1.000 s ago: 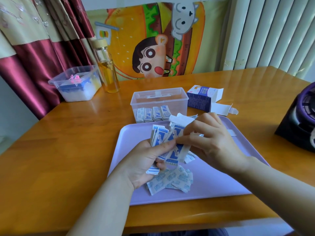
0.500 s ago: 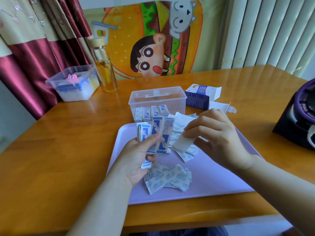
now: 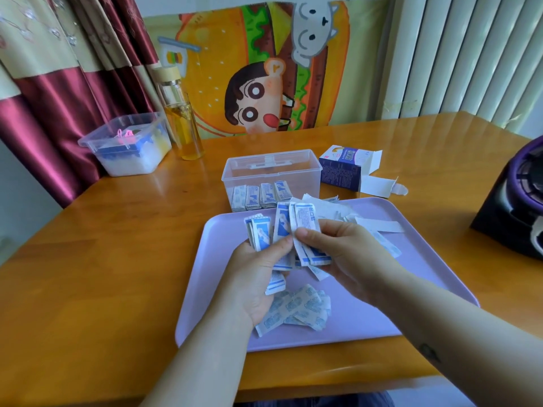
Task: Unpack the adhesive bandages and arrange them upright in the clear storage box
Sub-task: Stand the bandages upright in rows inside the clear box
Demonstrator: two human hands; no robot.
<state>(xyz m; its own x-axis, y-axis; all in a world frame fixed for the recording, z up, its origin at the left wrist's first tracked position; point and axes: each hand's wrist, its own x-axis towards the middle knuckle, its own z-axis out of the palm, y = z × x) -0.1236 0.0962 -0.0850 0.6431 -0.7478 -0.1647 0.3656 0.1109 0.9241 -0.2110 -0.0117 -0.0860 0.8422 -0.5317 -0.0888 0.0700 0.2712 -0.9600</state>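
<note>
My left hand [image 3: 258, 277] grips a fanned bunch of blue-and-white wrapped bandages [image 3: 261, 230] above the lilac tray [image 3: 411, 289]. My right hand [image 3: 338, 248] pinches another few bandages [image 3: 305, 221] right beside that bunch, thumb on top. A loose pile of bandages [image 3: 299, 309] lies on the tray below my hands. Behind the tray stands the clear storage box [image 3: 271, 171], lid off, with a short row of bandages [image 3: 260, 195] upright along its front wall.
An opened bandage carton [image 3: 342, 168] lies right of the box. Torn white paper strips [image 3: 379, 226] litter the tray's far right. A glass bottle [image 3: 180, 116] and a second plastic box [image 3: 129, 145] stand at the back left. A dark purple object [image 3: 517, 201] sits at the right edge.
My right hand dropped the white paper strip, came back to the left hand and now pinches a few bandages next to the bunch. The left hand stays over the tray.
</note>
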